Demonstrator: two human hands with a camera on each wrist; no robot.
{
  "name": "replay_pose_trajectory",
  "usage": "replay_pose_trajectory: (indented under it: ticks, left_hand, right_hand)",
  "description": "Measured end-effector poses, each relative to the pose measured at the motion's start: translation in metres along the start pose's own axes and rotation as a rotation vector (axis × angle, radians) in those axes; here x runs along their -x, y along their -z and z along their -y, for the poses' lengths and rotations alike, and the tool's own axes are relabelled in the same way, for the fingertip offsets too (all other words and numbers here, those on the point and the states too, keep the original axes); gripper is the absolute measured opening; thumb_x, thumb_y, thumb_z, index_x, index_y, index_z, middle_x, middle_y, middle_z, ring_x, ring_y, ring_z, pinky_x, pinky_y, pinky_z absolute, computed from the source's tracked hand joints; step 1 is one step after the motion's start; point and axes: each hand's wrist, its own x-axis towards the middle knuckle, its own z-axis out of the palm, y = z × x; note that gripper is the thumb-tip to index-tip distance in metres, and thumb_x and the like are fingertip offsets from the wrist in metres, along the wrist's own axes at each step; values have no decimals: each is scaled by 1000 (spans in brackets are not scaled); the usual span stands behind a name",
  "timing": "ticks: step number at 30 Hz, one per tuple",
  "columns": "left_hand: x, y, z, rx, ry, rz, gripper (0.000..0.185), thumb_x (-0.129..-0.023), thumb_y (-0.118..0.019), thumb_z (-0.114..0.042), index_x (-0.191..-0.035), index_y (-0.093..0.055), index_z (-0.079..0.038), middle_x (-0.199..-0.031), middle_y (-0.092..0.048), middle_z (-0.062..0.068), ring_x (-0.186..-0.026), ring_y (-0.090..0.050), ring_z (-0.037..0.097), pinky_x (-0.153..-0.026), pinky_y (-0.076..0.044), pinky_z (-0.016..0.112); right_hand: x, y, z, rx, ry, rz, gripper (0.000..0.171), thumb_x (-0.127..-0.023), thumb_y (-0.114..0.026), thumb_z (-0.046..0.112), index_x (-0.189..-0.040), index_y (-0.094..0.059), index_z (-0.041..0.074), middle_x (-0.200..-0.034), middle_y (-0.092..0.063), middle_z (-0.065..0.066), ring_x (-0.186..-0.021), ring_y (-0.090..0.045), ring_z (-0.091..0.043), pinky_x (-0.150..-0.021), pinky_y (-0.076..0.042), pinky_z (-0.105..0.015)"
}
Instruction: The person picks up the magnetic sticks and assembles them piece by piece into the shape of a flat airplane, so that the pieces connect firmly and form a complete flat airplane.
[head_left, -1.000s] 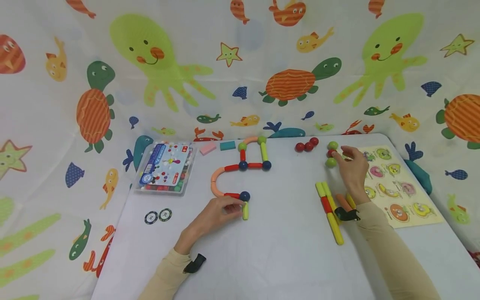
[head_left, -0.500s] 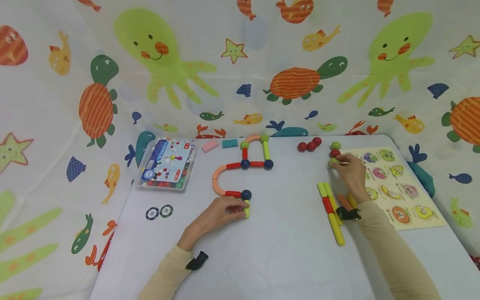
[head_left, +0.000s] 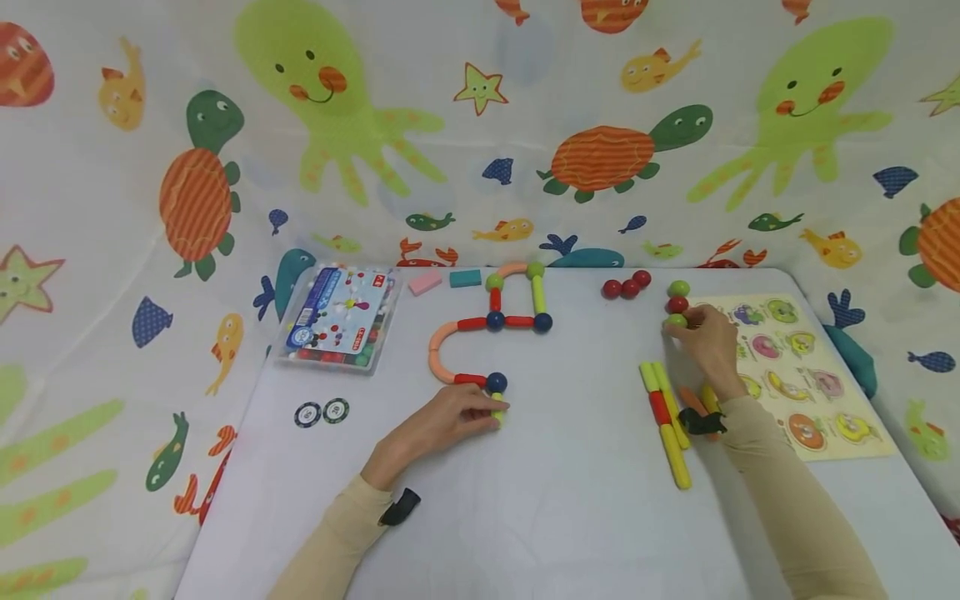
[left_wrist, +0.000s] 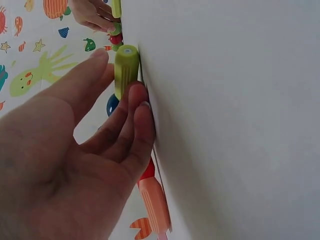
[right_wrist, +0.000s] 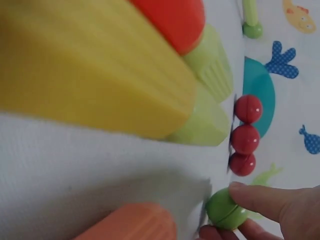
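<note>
Right hand (head_left: 705,342) now pinches green ball (head_left: 676,321); left hand (head_left: 442,421) pinches green stick (head_left: 497,410).

Rods and balls spread over the table (head_left: 525,517)

The joined rod figure (head_left: 487,333) lies at the centre back; the left hand (head_left: 442,421) rests at its near end. Left of it sit the clear box (head_left: 337,327) and, nearer, two discs (head_left: 321,412). To the right lie loose rods (head_left: 663,421), with the right hand (head_left: 705,342) behind them on a ball (head_left: 677,321) (apparently pinched), beside the puzzle board (head_left: 795,375).
</note>
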Motion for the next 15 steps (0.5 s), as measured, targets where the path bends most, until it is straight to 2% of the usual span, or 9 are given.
replay_pose_trajectory:
  ticks: [2, 5, 8, 10, 13, 15]
  left_hand:
    - [-2, 0, -1, -4, 3, 7, 38, -95, -72, -24, -133, -69, -23, -103, -66, -12, -94, -57, 8, -79, -51, 23]
    - [-4, 1, -2, -12, -1, 7, 36, -95, -72, -24, -131, -70, -22, -101, -65, -11, -92, -57, 8, -79, -51, 23]
    - [-6, 0, -1, -13, -7, -3, 35, -94, -73, -25, -129, -71, -21, -99, -65, -11, -90, -57, 8, -80, -52, 22]
    - [-6, 0, 0, -12, -14, -15, 34, -94, -74, -24, -128, -72, -20, -98, -65, -12, -89, -57, 8, -79, -52, 22]
    - [-7, 0, 1, -1, -19, -28, 34, -93, -75, -23, -127, -73, -19, -97, -66, -11, -89, -58, 8, -79, -52, 22]
    - [-7, -1, 2, 4, -18, -33, 34, -93, -75, -23, -127, -73, -19, -99, -66, -11, -90, -58, 8, -80, -52, 22]
  right_hand:
    - [2, 2, 1, -15, -2, -9, 51, -98, -65, 29, -136, -53, -3, -129, -59, -25, -109, -55, -36, -85, -47, -37]
    - [9, 4, 11, -70, 6, -25, 57, -99, -64, 38, -141, -50, 1, -136, -57, -22, -120, -55, -36, -95, -50, -44]
    - [23, 1, 25, -117, 79, -60, 61, -98, -64, 44, -143, -50, 6, -139, -58, -18, -125, -57, -32, -105, -50, -46]
    - [35, -4, 35, -140, 140, -77, 61, -96, -66, 46, -141, -53, 8, -137, -61, -15, -123, -60, -29, -103, -52, -34]
    - [55, -18, 47, -171, 253, -80, 54, -95, -69, 44, -137, -58, 11, -130, -65, -11, -118, -64, -27, -92, -51, -14]
    - [70, -30, 54, -193, 323, -55, 50, -95, -71, 40, -134, -60, 11, -127, -67, -10, -115, -65, -27, -87, -49, -9]
